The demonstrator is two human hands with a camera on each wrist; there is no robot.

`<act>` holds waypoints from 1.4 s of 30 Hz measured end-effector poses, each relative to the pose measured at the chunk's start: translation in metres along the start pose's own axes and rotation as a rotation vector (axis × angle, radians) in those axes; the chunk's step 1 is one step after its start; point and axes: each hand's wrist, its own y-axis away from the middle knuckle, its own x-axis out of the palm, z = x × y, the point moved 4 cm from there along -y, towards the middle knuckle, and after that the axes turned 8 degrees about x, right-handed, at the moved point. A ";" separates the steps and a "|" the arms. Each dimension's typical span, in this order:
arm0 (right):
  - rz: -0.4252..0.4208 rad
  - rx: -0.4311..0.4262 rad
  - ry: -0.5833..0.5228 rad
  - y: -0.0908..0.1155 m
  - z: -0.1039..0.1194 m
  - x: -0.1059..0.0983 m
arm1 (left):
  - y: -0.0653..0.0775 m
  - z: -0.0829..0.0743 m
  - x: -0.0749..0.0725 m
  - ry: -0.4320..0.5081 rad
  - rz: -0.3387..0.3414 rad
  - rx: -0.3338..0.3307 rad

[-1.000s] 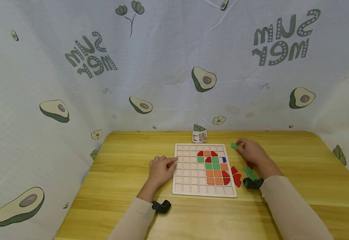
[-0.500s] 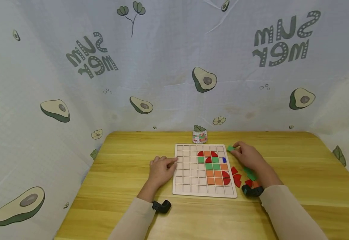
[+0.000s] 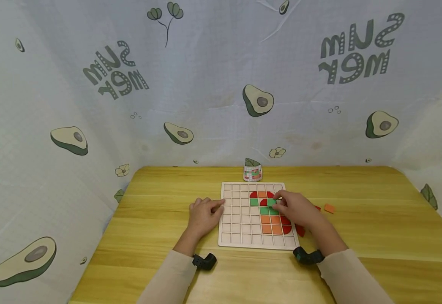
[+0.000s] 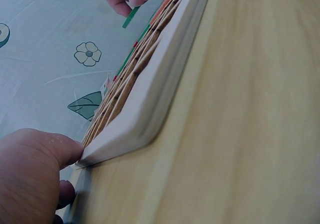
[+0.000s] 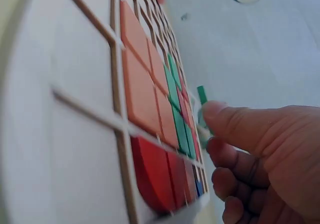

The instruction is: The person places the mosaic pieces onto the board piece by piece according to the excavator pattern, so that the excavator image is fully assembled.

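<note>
Between the thumb and fingertips of my right hand (image 3: 296, 209) is a thin green square tile (image 5: 201, 94), pinched just above the right part of a gridded wooden board (image 3: 240, 217). The left wrist view shows the same tile tilted and clear of the surface. Orange squares (image 3: 271, 224), green squares (image 3: 264, 210) and rounded red pieces (image 3: 286, 225) fill some cells; the hand covers part of that pattern. A blue piece (image 5: 199, 188) sits near the board's edge. My left hand (image 3: 205, 216) rests on the table, its thumb and index finger touching the board's left edge.
An orange tile (image 3: 329, 208) lies on the wooden table (image 3: 377, 236) right of the board. Loose red pieces (image 3: 300, 230) lie partly hidden by the right arm. A small patterned card (image 3: 252, 173) stands behind the board, before a printed cloth (image 3: 213, 97).
My right hand has carried the green tile from the table at the right leftward over the board. The loose orange tile now shows. My left hand has stayed put.
</note>
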 end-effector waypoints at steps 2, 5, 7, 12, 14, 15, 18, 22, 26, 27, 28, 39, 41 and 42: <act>0.016 -0.023 0.013 0.002 0.007 0.007 | 0.000 0.000 0.000 -0.002 0.002 -0.001; 0.028 -0.048 0.028 0.003 0.016 0.016 | 0.000 0.000 0.000 -0.005 0.000 0.000; 0.028 -0.066 0.031 0.002 0.020 0.020 | 0.000 0.000 0.000 -0.005 -0.001 0.003; 0.009 -0.114 0.042 -0.001 0.031 0.028 | 0.000 0.001 0.000 0.001 -0.008 0.011; -0.005 -0.128 0.061 -0.002 0.034 0.030 | 0.000 0.001 0.001 0.003 -0.012 0.013; -0.015 -0.132 0.072 -0.003 0.035 0.030 | 0.000 0.001 0.001 0.004 -0.013 0.012; -0.032 -0.124 0.096 -0.004 0.038 0.032 | -0.001 0.001 0.001 0.000 -0.017 0.015; -0.033 -0.108 0.100 -0.005 0.040 0.034 | -0.001 0.002 0.001 -0.006 -0.016 0.015; -0.030 -0.117 0.086 -0.004 0.040 0.035 | 0.000 0.002 0.001 -0.005 -0.013 0.011; -0.032 -0.121 0.083 -0.004 0.039 0.035 | 0.000 0.002 0.001 -0.004 -0.012 0.009; -0.034 -0.121 0.080 -0.003 0.039 0.034 | 0.000 0.002 0.001 -0.005 -0.011 0.008; -0.005 -0.008 0.037 0.009 0.006 0.008 | -0.001 0.001 0.001 0.001 -0.001 0.005; -0.007 0.015 0.045 0.011 -0.005 0.001 | -0.001 0.001 0.001 0.000 -0.001 0.006; -0.009 0.024 0.044 0.012 -0.011 -0.002 | -0.001 0.001 0.001 -0.001 -0.003 0.008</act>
